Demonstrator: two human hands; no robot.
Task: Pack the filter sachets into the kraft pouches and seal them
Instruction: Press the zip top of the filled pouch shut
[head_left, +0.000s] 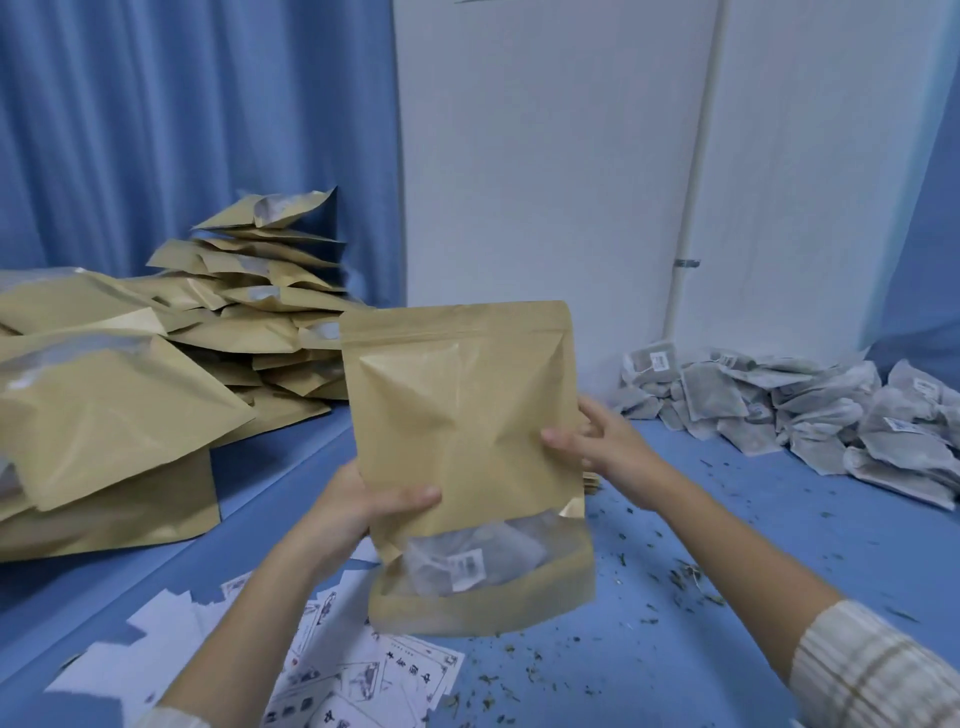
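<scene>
You hold a pouch (467, 457) upright over the blue table (727, 597), left hand (358, 506) and right hand (605, 441) each pinching a side edge, sachets (467, 564) in its window, more sachets (810, 410) right of your right hand, curtain (182, 130) and wall (545, 156) beyond.

A blue tabletop (701, 519) fills the lower view. Printed paper leaflets (363, 680) lie scattered at its near edge — white sheets with black characters and drawings. Dried herb crumbs (685, 577) speckle the surface to the right. Behind hang blue pleated curtains (182, 114), and a white wall panel (545, 156) with a thin white pipe (693, 171) — clipped near its lower end.
</scene>
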